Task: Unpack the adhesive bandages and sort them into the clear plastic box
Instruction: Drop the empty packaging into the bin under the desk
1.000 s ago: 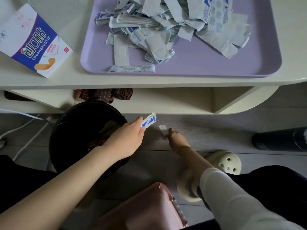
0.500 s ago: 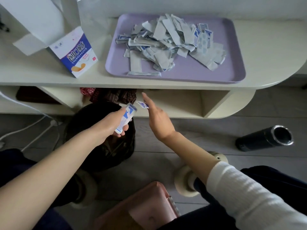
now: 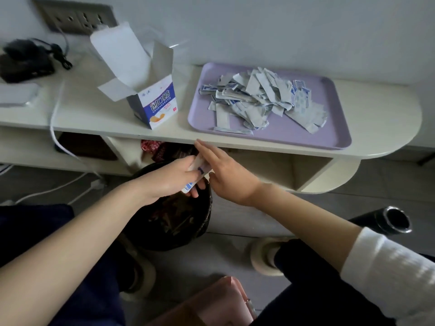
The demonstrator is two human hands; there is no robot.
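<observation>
Left grip [image 3: 171, 180] is curled round a white-and-blue bandage strip [image 3: 190, 185], w/ the strip poking out top & bottom of the fist. Right grip [image 3: 228, 177] sits just right of it, touching. Its fingers [image 3: 204, 151] are straight & together, pointing up-left at the worktop [image 3: 98, 114] edge, thumb tip at the strip. Can't tell whether the right grip pinches the strip or only lies against it. Both grips hang over a black bin [image 3: 179, 222], directly below them, w/ dark scraps inside.

The other bandages are a loose pile [image 3: 259, 102] on a purple tray [image 3: 329, 140], up & right of the right grip, on the worktop. Mostly white wrappers, some w/ blue print; a few lie flat at the pile's near edge.

An open blue & white bandage carton [image 3: 156, 107] stands above the left grip, left of the tray, flaps up. Far left of the left grip, at the back, is a black gadget [image 3: 26, 60] w/ a cable, below a wall socket [image 3: 73, 17]. A white cable [image 3: 53, 121] runs over the worktop's front edge, left of the left grip.

Under the worktop, just behind the grips, is an open shelf w/ a red patterned thing [image 3: 150, 145]. Right of the right grip, on the floor, a black cylinder [image 3: 386, 220] lies on its side. A white sleeve [image 3: 388, 278] covers the right arm nearer the elbow; the left arm is bare.
</observation>
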